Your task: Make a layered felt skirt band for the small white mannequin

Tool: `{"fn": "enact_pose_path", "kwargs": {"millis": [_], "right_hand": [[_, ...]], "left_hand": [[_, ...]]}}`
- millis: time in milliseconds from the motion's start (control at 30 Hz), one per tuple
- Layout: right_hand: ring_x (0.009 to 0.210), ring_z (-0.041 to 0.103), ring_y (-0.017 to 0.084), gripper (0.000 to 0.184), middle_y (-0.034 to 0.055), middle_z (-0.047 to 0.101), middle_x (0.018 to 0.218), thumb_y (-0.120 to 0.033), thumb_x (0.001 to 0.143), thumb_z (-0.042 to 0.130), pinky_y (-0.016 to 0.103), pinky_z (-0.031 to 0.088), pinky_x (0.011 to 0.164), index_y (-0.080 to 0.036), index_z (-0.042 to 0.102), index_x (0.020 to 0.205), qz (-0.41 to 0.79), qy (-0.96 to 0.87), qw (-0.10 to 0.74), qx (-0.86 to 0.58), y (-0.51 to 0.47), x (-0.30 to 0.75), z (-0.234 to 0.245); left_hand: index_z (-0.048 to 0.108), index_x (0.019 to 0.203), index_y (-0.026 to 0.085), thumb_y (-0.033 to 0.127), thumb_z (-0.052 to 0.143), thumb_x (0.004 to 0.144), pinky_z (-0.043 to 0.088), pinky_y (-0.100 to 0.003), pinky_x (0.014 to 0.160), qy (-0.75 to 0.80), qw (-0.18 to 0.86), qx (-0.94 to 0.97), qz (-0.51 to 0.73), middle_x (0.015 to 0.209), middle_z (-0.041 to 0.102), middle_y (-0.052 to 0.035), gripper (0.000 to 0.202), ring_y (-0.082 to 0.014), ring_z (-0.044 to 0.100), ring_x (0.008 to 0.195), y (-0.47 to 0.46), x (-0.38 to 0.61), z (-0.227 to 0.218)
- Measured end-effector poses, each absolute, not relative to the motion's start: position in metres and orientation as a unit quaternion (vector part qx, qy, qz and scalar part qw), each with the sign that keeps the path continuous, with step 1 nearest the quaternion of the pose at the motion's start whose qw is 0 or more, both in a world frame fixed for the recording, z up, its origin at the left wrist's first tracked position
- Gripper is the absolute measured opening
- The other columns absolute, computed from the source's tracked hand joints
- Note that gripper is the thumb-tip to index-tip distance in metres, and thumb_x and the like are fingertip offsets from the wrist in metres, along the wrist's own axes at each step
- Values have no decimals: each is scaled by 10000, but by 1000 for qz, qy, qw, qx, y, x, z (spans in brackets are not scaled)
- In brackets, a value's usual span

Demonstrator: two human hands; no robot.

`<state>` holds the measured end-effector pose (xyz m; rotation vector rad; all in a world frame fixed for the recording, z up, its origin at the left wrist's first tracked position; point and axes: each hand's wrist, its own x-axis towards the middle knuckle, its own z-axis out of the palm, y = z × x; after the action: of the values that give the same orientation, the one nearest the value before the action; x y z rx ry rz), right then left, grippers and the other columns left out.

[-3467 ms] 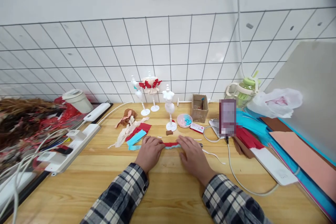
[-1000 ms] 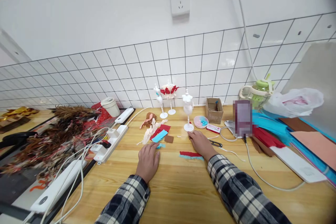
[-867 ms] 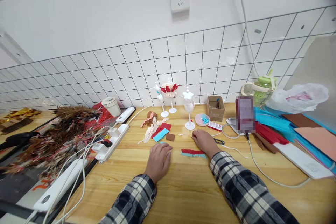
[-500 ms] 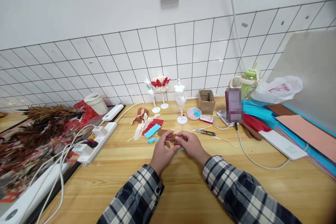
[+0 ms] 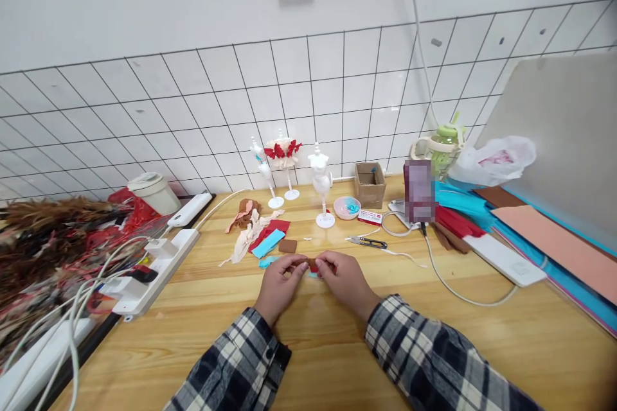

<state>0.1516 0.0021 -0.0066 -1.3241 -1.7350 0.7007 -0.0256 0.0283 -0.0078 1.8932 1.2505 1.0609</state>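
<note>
Tabletop of pale varnished wood (image 5: 337,359) carries all items. A large grey flat board (image 5: 559,141) leans at the right edge, behind stacked salmon, brown and blue paper sheets (image 5: 554,241). A heap of brown and red feathers (image 5: 53,231) occupies the left edge, with a white multi-socket power strip (image 5: 154,263) just beside it. A white plastic miniature dress form (image 5: 321,183) stands upright on its round base near the tiled wall. A loose pile of cream, red and blue fabric scraps (image 5: 263,234) lies to its left, and black-handled thread snips (image 5: 369,243) lie flat to its right. The left hand (image 5: 278,281) and right hand (image 5: 346,279), both in plaid sleeves, meet at the table centre, in front of the dress form. The fingertips of both hands are pinched onto a small brown-and-red fabric piece (image 5: 312,264), held between them low over the wood, well apart from the snips.
</note>
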Motion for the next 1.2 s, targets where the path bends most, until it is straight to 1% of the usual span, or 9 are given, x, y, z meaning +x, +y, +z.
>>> {"fn": "enact_pose_path", "kwargs": {"millis": [167,233,300,400,500,667,800,1000,1200], "right_hand": [[738,595,158,199,28,700,811,-266,882,486,261,409,676,-216,678,863,215,-746,378,-504,0,150,-2],[747,604,160,184,30,707,834,-253,865,505,264,425,691,-217,685,869,232,-735,393,-502,1,150,-4],[711,609,153,167,28,707,803,-273,846,532,257,443,670,-207,686,851,273,-699,422,-509,2,150,-7],[642,600,141,164,21,687,721,-307,821,562,244,458,617,-186,669,795,336,-646,451,-516,6,152,-12],[638,596,135,150,20,679,741,-288,818,557,249,468,622,-180,658,844,347,-634,460,-516,7,152,-13],[783,598,152,330,47,648,1033,-252,799,603,297,485,741,-239,612,1129,276,-709,443,-475,3,152,-6],[914,577,175,256,47,612,1008,-247,812,612,307,465,814,-268,656,1064,229,-735,430,-471,3,153,-4],[828,575,157,62,25,602,877,-244,822,599,282,441,747,-219,655,822,223,-736,418,-483,6,154,-9],[678,516,140,83,27,580,823,-248,854,511,264,413,640,-189,562,827,203,-705,445,-513,11,160,-9]], "left_hand": [[601,1150,199,324,611,812,543,-327,789,410,427,684,426,1204,626,-106,360,-213,633,988,20,-17,-6],[604,1130,186,332,628,801,558,-320,749,408,450,677,416,1164,644,-113,361,-218,642,970,18,-15,-7],[637,1037,168,348,628,797,565,-322,718,432,451,663,412,1015,693,-99,300,-205,668,867,19,-15,-8],[638,960,159,363,636,783,564,-350,761,452,454,627,443,933,709,-81,270,-191,684,793,23,-20,-9],[580,1026,158,366,681,743,540,-397,858,440,479,583,487,1065,684,-112,366,-225,687,912,26,-24,-7],[452,1247,178,408,652,776,523,-420,899,392,560,580,444,1130,666,-134,561,-252,653,1032,22,-21,-4],[378,1372,200,495,576,814,535,-413,879,397,557,614,394,1032,706,-93,661,-235,678,958,19,-19,-5],[382,1375,212,461,607,809,522,-417,889,379,593,596,387,1108,692,-124,658,-244,660,1016,21,-18,-8],[411,1337,196,451,564,834,529,-389,863,396,564,603,401,1122,676,-131,584,-250,624,1087,21,-18,-7]]}}
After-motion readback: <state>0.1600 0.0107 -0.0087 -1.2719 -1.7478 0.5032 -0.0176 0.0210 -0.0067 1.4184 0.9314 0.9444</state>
